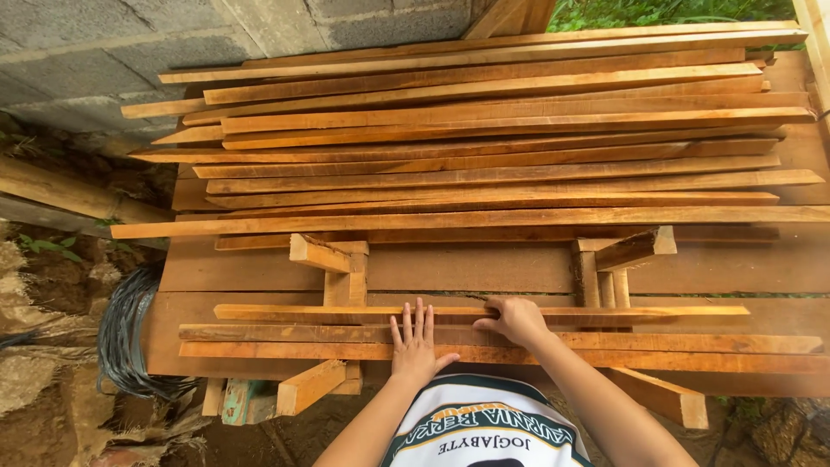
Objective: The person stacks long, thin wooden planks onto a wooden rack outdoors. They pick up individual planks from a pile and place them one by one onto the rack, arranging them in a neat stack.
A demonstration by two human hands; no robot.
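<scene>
Hands on 3 slats, lengthwise left-right.

Person seen from above, head camera. Both forearms bare from the elbow down to the left hand and right hand; no sleeves reach into view. No gloves, rings, watch or wristbands seen on either hand. Torso: white jersey-type shirt with dark green trim in curved bands, yellow-edged lettering across the chest, smaller dark lettering below it. Shirt fabric looks smooth, sporty.
</scene>
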